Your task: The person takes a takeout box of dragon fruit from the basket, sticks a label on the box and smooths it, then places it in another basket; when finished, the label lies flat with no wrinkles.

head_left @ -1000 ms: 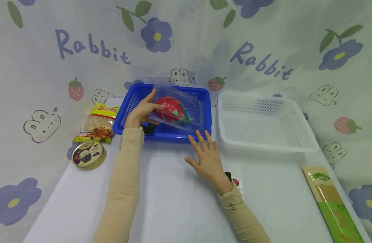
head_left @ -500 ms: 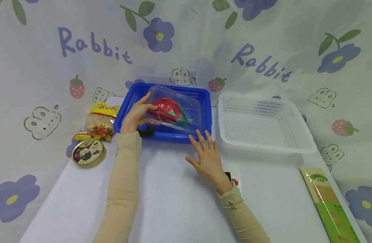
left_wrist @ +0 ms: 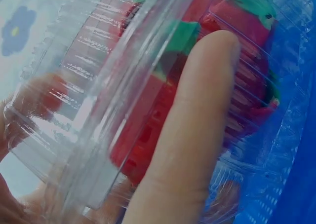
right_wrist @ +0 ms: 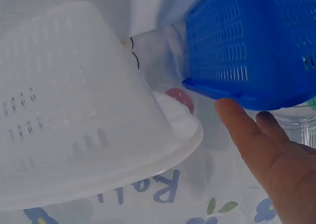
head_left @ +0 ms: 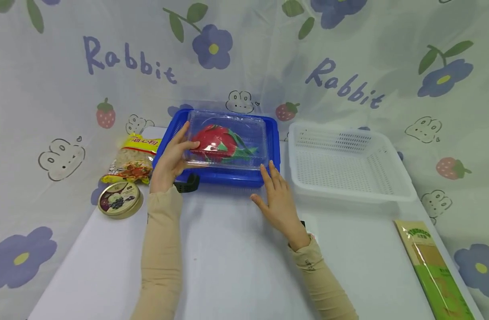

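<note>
A clear plastic clamshell box (head_left: 228, 129) with a red and green dragon fruit (head_left: 216, 138) inside is held level over the blue basket (head_left: 228, 178). My left hand (head_left: 175, 153) grips the box's left end, thumb on top and fingers behind. In the left wrist view the thumb (left_wrist: 192, 135) presses on the clear box (left_wrist: 84, 115) over the red fruit (left_wrist: 143, 135). My right hand (head_left: 278, 195) lies on the table with straight fingers, its tips at the basket's front right corner. The right wrist view shows those fingertips (right_wrist: 237, 118) under the blue basket (right_wrist: 247, 41).
An empty white basket (head_left: 350, 191) (right_wrist: 74, 110) stands right of the blue one. A snack bag (head_left: 131, 160) and a round tin (head_left: 119, 200) lie at the left. A green flat package (head_left: 436, 266) lies at the right front. A floral cloth covers table and backdrop.
The clear box has gone from tilted to level above the blue basket, still in my left hand. My right hand has slid forward to the basket's front right corner.
</note>
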A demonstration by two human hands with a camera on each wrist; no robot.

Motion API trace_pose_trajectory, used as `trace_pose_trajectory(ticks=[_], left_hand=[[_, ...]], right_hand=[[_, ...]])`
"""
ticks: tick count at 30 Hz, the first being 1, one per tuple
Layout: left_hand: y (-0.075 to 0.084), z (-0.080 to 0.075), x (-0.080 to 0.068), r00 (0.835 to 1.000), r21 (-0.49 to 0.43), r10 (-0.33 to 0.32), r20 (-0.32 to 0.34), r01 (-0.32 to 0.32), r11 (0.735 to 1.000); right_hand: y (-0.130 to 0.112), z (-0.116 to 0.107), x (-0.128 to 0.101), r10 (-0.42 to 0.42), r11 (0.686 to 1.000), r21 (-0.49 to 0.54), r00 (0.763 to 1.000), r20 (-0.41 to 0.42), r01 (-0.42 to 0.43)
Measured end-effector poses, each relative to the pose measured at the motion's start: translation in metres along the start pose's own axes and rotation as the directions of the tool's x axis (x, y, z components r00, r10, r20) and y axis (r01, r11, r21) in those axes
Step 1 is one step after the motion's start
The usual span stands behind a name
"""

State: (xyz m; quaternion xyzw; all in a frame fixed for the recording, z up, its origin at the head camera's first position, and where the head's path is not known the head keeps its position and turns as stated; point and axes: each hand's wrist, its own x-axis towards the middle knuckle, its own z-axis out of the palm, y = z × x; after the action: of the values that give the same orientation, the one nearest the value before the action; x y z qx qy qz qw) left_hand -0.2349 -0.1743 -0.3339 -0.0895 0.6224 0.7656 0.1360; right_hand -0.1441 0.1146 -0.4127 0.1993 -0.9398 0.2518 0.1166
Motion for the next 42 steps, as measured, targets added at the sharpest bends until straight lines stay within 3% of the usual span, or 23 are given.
trace_pose_trajectory(ticks=[6,11,20,27,32,37,42], left_hand=[[-0.004,0.007,-0.018,0.997,-0.065,0.05,0.05,-0.047,0.997],[-0.009,0.015,-0.037,0.991,-0.095,0.105,0.086,-0.097,0.991],[-0.024,0.033,-0.082,0.956,-0.083,0.223,0.189,-0.21,0.974],[-0.048,0.048,-0.117,0.939,0.018,0.259,0.225,-0.27,0.963],[-0.064,0.052,-0.138,0.938,0.189,0.274,0.212,-0.315,0.93],[-0.078,0.052,-0.152,0.947,0.331,0.263,0.183,-0.311,0.891],[-0.094,0.05,-0.16,0.959,0.378,0.237,0.154,-0.279,0.883]], right_hand=[[-0.001,-0.013,0.0,-0.058,0.997,0.043,0.99,-0.13,0.064],[-0.005,-0.022,-0.005,-0.085,0.99,0.097,0.98,-0.178,0.104],[-0.009,-0.041,-0.02,-0.074,0.945,0.293,0.97,-0.23,0.142],[-0.004,-0.053,-0.044,-0.097,0.91,0.359,0.95,-0.297,0.206],[-0.007,-0.053,-0.06,-0.124,0.9,0.368,0.945,-0.302,0.236],[-0.014,-0.055,-0.078,-0.101,0.913,0.356,0.957,-0.273,0.198],[-0.021,-0.05,-0.097,-0.079,0.945,0.288,0.963,-0.259,0.155]])
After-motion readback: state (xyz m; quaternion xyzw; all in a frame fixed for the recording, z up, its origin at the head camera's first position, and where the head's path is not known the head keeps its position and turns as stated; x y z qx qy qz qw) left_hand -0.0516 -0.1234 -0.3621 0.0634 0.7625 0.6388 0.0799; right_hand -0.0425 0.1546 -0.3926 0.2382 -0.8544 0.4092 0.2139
